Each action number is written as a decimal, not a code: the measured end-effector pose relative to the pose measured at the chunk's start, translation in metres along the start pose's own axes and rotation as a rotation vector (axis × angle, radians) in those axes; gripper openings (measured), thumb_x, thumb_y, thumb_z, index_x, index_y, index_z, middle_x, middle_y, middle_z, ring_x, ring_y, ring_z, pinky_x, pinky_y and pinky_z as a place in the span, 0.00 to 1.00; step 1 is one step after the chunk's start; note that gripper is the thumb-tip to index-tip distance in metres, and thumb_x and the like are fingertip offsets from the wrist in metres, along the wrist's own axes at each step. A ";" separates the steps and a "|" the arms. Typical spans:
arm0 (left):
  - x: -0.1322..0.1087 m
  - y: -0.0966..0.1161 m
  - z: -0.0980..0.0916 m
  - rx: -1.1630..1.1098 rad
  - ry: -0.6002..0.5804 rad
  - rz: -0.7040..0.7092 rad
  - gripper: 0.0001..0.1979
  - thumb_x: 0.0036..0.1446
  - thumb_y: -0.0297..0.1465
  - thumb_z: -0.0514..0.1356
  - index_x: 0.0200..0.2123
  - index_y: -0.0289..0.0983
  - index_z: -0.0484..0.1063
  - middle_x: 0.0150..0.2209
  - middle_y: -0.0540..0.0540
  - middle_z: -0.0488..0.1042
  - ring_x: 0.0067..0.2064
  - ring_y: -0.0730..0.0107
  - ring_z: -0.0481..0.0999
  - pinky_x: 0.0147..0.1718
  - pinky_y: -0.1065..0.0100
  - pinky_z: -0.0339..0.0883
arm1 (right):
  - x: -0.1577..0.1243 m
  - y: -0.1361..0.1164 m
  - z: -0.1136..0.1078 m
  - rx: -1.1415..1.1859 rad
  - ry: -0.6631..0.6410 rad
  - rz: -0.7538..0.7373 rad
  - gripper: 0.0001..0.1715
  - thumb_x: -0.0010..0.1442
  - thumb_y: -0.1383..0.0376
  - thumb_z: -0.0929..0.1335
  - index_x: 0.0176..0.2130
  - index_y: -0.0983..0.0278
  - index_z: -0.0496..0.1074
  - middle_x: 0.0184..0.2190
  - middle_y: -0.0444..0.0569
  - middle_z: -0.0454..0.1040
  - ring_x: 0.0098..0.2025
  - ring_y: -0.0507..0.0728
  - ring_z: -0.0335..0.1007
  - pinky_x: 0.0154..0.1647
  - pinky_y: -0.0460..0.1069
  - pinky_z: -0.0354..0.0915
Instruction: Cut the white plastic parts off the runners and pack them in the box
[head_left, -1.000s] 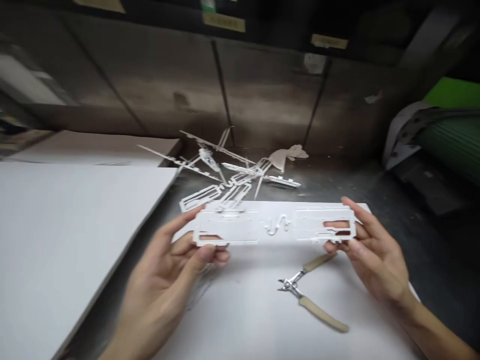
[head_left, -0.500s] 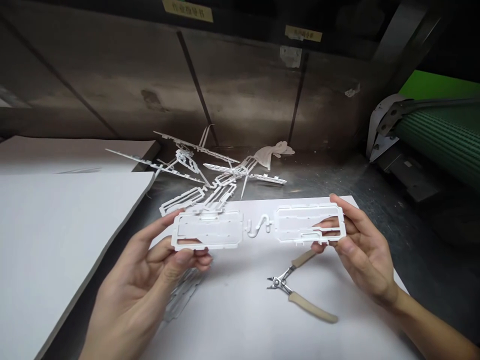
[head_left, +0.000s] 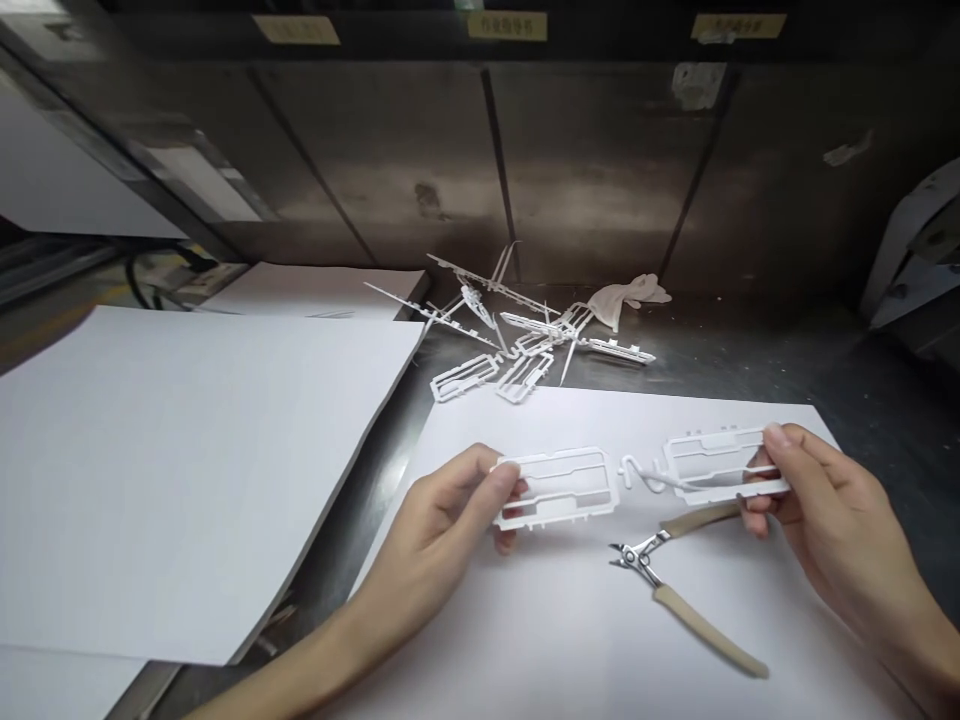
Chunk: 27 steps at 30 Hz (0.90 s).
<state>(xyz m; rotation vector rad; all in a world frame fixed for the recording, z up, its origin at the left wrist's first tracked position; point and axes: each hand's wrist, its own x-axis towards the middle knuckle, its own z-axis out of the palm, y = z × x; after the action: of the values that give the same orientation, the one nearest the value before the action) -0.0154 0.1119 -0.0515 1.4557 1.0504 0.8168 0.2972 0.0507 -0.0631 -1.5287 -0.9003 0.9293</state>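
Both hands hold one white moulded plastic piece (head_left: 600, 480): two flat rectangular frames joined by a curved runner. My left hand (head_left: 442, 530) pinches the left frame at its left end. My right hand (head_left: 817, 500) pinches the right frame at its right end. The piece hangs low over a white sheet (head_left: 540, 640) on the bench. Just below it on the sheet lie small cutting pliers (head_left: 675, 580) with beige handles, jaws pointing left, touched by neither hand.
A heap of white plastic runners and scrap frames (head_left: 517, 330) lies at the back of the dark metal bench (head_left: 750, 350), with a crumpled glove (head_left: 626, 297) beside it. Large white sheets (head_left: 165, 460) cover the left side. A dark metal wall stands behind.
The view has swung left, so the green roller on the right has left the frame. The plastic piece has come down closer to the white sheet, and my left hand now pinches its end.
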 end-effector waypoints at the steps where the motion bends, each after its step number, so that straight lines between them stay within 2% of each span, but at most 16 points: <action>1: -0.001 0.001 0.001 -0.048 0.001 0.006 0.17 0.70 0.45 0.58 0.35 0.39 0.74 0.30 0.50 0.76 0.29 0.72 0.75 0.30 0.71 0.72 | 0.000 -0.001 0.001 0.008 0.002 0.013 0.24 0.63 0.45 0.73 0.30 0.61 0.72 0.25 0.44 0.67 0.23 0.52 0.67 0.20 0.45 0.69; 3: -0.003 0.001 0.001 -0.106 -0.005 0.037 0.12 0.69 0.43 0.61 0.42 0.41 0.75 0.34 0.49 0.77 0.31 0.72 0.77 0.31 0.72 0.75 | -0.001 -0.004 0.002 0.024 0.011 0.043 0.24 0.62 0.45 0.73 0.30 0.61 0.72 0.23 0.43 0.67 0.22 0.52 0.67 0.21 0.44 0.69; 5: -0.005 -0.001 0.001 -0.116 0.000 0.082 0.11 0.68 0.40 0.63 0.50 0.44 0.75 0.38 0.49 0.78 0.35 0.72 0.79 0.34 0.73 0.77 | -0.002 -0.007 0.004 0.041 0.014 0.072 0.23 0.63 0.45 0.73 0.31 0.61 0.72 0.24 0.42 0.68 0.23 0.51 0.68 0.23 0.43 0.70; 8: -0.006 -0.007 0.001 -0.054 -0.001 0.207 0.24 0.61 0.35 0.70 0.59 0.50 0.71 0.46 0.49 0.77 0.40 0.71 0.80 0.39 0.72 0.80 | -0.002 -0.009 0.006 0.087 -0.007 0.084 0.20 0.65 0.46 0.72 0.33 0.59 0.73 0.27 0.42 0.71 0.26 0.51 0.70 0.28 0.44 0.73; 10: -0.005 -0.012 0.000 0.077 0.025 0.333 0.26 0.59 0.31 0.72 0.59 0.51 0.72 0.51 0.48 0.75 0.43 0.71 0.80 0.42 0.71 0.80 | -0.003 -0.010 0.007 0.109 -0.040 0.102 0.20 0.66 0.46 0.71 0.34 0.59 0.73 0.29 0.43 0.73 0.27 0.53 0.72 0.30 0.46 0.75; 13: -0.002 -0.018 -0.002 0.312 0.135 0.463 0.20 0.64 0.27 0.67 0.56 0.49 0.74 0.51 0.48 0.75 0.49 0.70 0.78 0.44 0.72 0.77 | -0.004 -0.008 0.006 0.096 -0.093 0.103 0.21 0.67 0.45 0.69 0.35 0.59 0.74 0.29 0.45 0.74 0.29 0.55 0.75 0.34 0.48 0.77; 16: 0.000 -0.022 -0.005 0.403 0.216 0.480 0.17 0.66 0.28 0.66 0.56 0.48 0.74 0.53 0.47 0.74 0.57 0.67 0.75 0.51 0.69 0.74 | -0.004 -0.002 0.004 0.040 -0.094 0.086 0.20 0.67 0.45 0.70 0.40 0.58 0.76 0.35 0.47 0.78 0.33 0.58 0.80 0.39 0.51 0.79; 19: 0.001 -0.024 -0.007 0.431 0.265 0.490 0.16 0.66 0.28 0.65 0.56 0.47 0.75 0.58 0.46 0.71 0.64 0.60 0.70 0.60 0.61 0.71 | -0.005 0.003 0.005 0.008 -0.129 0.066 0.20 0.67 0.47 0.71 0.48 0.57 0.76 0.42 0.50 0.81 0.39 0.60 0.82 0.44 0.52 0.79; 21: 0.001 -0.023 -0.008 0.486 0.301 0.530 0.17 0.66 0.27 0.65 0.57 0.46 0.74 0.60 0.45 0.70 0.65 0.58 0.70 0.63 0.57 0.68 | -0.005 0.004 0.006 0.018 -0.176 0.045 0.23 0.67 0.48 0.71 0.56 0.54 0.73 0.44 0.49 0.82 0.43 0.60 0.82 0.49 0.53 0.78; 24: 0.002 -0.020 -0.008 0.603 0.363 0.655 0.18 0.64 0.25 0.66 0.56 0.44 0.74 0.58 0.44 0.71 0.62 0.59 0.72 0.64 0.56 0.65 | -0.006 0.002 0.008 0.041 -0.213 0.038 0.34 0.68 0.50 0.71 0.69 0.47 0.62 0.45 0.47 0.82 0.48 0.60 0.81 0.54 0.55 0.76; 25: 0.002 -0.018 -0.008 0.630 0.375 0.687 0.18 0.63 0.24 0.67 0.55 0.43 0.75 0.57 0.44 0.72 0.61 0.59 0.73 0.63 0.57 0.66 | -0.006 0.001 0.008 0.052 -0.219 0.036 0.35 0.69 0.50 0.71 0.70 0.46 0.60 0.46 0.47 0.82 0.48 0.60 0.81 0.55 0.55 0.75; 27: 0.001 -0.015 -0.009 0.633 0.376 0.686 0.15 0.64 0.26 0.66 0.53 0.42 0.75 0.54 0.44 0.73 0.59 0.60 0.74 0.60 0.59 0.67 | -0.005 0.001 0.007 0.068 -0.230 0.017 0.33 0.70 0.49 0.70 0.69 0.48 0.62 0.50 0.48 0.81 0.51 0.59 0.79 0.56 0.54 0.74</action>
<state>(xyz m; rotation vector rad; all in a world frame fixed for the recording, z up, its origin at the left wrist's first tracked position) -0.0262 0.1162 -0.0644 2.3321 1.1531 1.3583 0.2887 0.0488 -0.0642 -1.3920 -1.0085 1.1532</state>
